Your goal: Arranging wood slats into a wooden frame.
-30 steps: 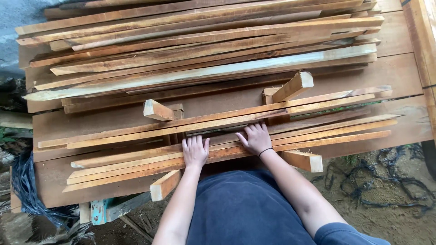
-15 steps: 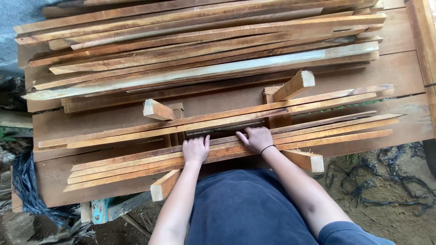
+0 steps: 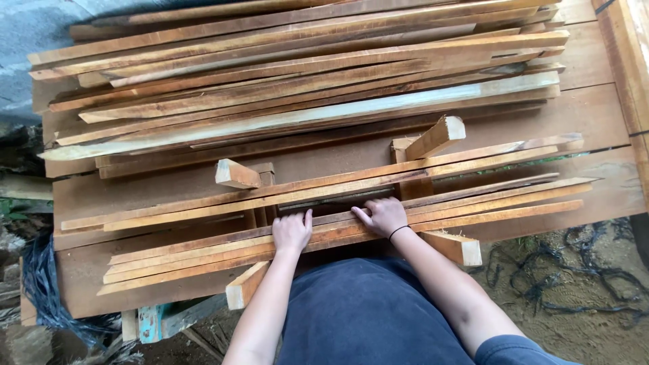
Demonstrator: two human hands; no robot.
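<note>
Wooden slats everywhere: big loose pile at the far side of the bench, w/ 2 angled wood blocks sticking up between it & me. Near bundle of thin strips lies across the front edge, right under both palms. My left hand rests flat on top, fingers together. My right hand presses down, fingers curled over a strip, black band on wrist.
</note>
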